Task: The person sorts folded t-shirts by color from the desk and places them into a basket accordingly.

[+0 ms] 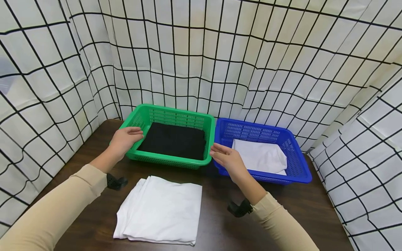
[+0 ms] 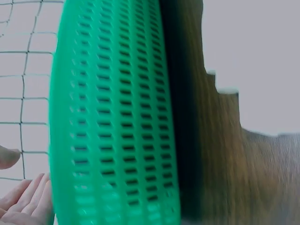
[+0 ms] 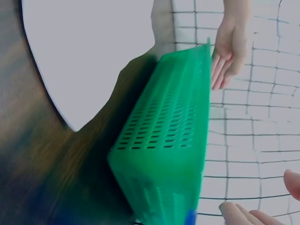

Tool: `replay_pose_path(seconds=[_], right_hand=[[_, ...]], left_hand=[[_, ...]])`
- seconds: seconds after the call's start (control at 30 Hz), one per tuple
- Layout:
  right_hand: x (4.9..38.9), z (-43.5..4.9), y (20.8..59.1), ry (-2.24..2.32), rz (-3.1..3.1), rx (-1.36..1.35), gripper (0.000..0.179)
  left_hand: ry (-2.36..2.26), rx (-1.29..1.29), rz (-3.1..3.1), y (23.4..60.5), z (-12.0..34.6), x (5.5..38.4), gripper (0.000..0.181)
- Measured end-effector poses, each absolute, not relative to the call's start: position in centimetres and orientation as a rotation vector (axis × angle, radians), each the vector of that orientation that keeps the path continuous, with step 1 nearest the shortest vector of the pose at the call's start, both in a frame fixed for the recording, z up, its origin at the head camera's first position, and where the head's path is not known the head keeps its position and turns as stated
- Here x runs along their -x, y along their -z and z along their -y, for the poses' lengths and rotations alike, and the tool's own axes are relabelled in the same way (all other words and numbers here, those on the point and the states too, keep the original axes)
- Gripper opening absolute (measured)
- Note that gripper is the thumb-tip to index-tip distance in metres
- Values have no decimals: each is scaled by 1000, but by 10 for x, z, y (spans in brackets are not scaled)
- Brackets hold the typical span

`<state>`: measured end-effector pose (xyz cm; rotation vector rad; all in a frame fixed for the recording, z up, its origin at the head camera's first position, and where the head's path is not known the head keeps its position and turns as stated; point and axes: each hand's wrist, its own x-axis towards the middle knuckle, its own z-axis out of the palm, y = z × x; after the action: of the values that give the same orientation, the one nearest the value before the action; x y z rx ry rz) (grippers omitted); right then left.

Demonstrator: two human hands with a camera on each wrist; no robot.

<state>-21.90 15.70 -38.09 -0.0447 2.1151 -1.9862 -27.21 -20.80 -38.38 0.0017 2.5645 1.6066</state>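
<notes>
In the head view my left hand [image 1: 126, 140] hovers at the left rim of a green basket [image 1: 169, 161], its fingers extended and holding nothing. A folded black cloth [image 1: 174, 139] lies inside that basket. My right hand [image 1: 228, 158] is at the basket's right end, fingers straight, overlapping the gap beside a blue basket [image 1: 301, 170]. A folded white cloth [image 1: 259, 156] lies in the blue basket. Nearer to me, a folded white cloth [image 1: 163, 211] lies flat on the table between my forearms. In the right wrist view, the left hand [image 3: 230, 49] shows beyond the green basket's rim.
Both baskets stand side by side at the back of the dark wooden table [image 1: 216, 216]. White curtain with a black grid pattern [image 1: 194, 62] surrounds the table at the back and sides. A black wrist mount [image 1: 240, 208] sits under the right wrist, another [image 1: 117, 182] under the left.
</notes>
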Motion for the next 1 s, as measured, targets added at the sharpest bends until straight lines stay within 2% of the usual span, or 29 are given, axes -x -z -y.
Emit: replay_pose_path(seconds=[0.57, 1.0], right_hand=[[165, -196, 369, 1958, -2120, 16, 56], [151, -205, 381, 1994, -1928, 61, 63]], left_hand=[[-1879, -128, -2359, 374, 196, 227, 67], [-2033, -141, -2215, 380, 191, 207, 69]])
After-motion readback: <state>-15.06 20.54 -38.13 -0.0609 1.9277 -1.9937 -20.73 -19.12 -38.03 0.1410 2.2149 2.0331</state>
